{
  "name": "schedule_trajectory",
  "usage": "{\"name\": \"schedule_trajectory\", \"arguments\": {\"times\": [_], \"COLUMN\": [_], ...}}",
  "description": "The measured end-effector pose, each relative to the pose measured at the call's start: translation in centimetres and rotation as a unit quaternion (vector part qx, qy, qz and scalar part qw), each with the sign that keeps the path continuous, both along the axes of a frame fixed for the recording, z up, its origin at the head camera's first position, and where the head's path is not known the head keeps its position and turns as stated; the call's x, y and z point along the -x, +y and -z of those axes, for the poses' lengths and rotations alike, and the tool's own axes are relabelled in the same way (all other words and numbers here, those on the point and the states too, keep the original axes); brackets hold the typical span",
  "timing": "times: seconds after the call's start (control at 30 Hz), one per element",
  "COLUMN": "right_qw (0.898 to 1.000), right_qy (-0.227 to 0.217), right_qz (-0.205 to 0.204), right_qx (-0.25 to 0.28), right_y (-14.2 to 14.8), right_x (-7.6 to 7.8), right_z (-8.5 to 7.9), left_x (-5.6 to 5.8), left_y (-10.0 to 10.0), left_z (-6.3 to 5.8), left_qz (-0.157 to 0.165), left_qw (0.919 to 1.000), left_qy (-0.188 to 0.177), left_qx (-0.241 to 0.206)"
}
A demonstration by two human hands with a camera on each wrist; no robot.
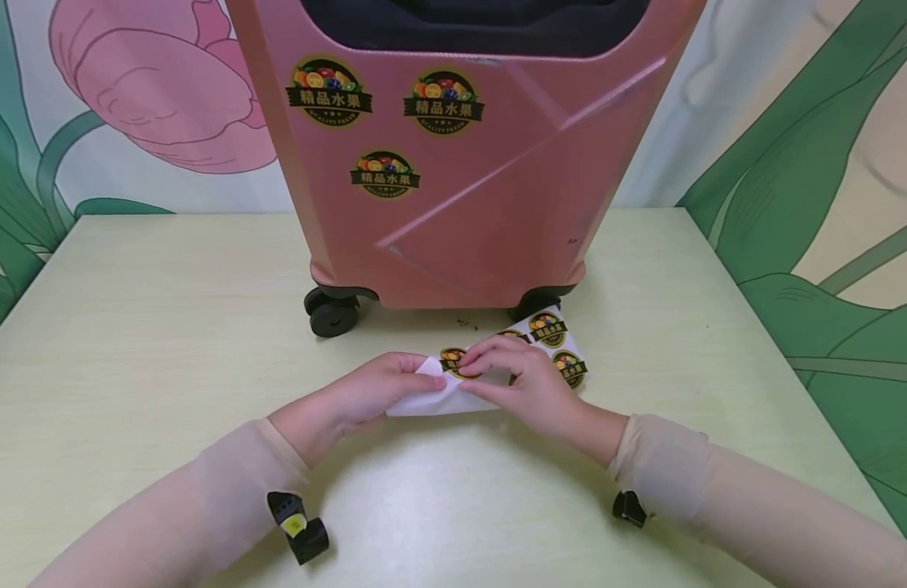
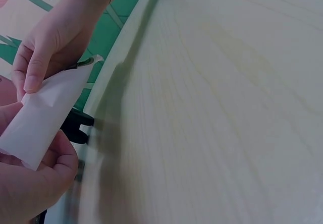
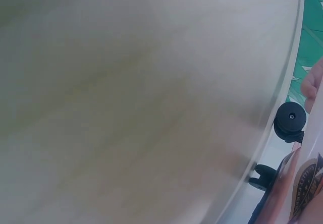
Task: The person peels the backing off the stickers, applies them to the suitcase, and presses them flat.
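Note:
My left hand (image 1: pixel 380 390) grips the left end of a white sticker sheet (image 1: pixel 431 403), its thumb on top and fingers beneath. Round fruit-label stickers (image 1: pixel 568 369) line the sheet's right part. At one sticker (image 1: pixel 452 358) near the left thumb, my right hand (image 1: pixel 534 388) pinches with thumb and index finger, its palm covering the sheet's middle. From the left wrist, the sheet's blank back (image 2: pixel 45 113) shows between both hands. Behind them stands a pink suitcase (image 1: pixel 490 204) bearing three matching stickers (image 1: pixel 385 175) on its upper left front.
The suitcase rests on black wheels (image 1: pixel 333 314) on a pale wooden table (image 1: pixel 167 327). Its right wheel is close behind the sheet's far corner. A wall with painted leaves (image 1: pixel 799 204) and a pink flower runs around the table. Small black cameras (image 1: pixel 301 527) hang at both wrists.

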State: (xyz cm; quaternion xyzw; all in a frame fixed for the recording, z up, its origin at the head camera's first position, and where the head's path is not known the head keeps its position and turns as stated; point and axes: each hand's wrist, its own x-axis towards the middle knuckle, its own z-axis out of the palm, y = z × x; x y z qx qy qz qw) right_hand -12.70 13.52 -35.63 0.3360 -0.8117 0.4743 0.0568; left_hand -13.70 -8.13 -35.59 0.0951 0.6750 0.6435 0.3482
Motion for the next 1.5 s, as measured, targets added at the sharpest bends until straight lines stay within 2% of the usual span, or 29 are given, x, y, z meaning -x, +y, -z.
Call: {"name": "schedule_trajectory", "arguments": {"times": [0.37, 0.67, 0.9, 1.0, 1.2, 1.5], "right_qw": [1.0, 0.999, 0.995, 0.992, 0.992, 0.995], "right_qy": [0.024, 0.022, 0.094, 0.111, 0.112, 0.088], "right_qz": [0.009, 0.016, 0.013, 0.017, 0.021, 0.023], "right_qx": [-0.015, -0.024, -0.043, -0.057, -0.054, -0.027], "right_y": [-0.08, -0.1, -0.19, -0.23, -0.31, -0.56], "right_x": [-0.36, -0.43, -0.43, -0.56, -0.72, -0.78], "right_z": [0.06, -0.15, -0.11, -0.17, -0.08, 0.06], "left_x": [0.01, 0.07, 0.07, 0.0, -0.23, -0.47], "left_y": [-0.19, -0.28, -0.2, -0.22, -0.23, -0.2], "left_z": [-0.27, -0.16, -0.24, -0.3, -0.26, -0.43], "left_qz": [0.01, 0.022, 0.022, 0.023, 0.014, -0.006], "left_qw": [0.9999, 0.9995, 0.9994, 0.9993, 0.9996, 0.9999], "left_qy": [0.004, 0.019, 0.012, 0.005, -0.016, -0.012], "left_qx": [0.0, 0.012, -0.021, -0.028, -0.021, -0.01]}}
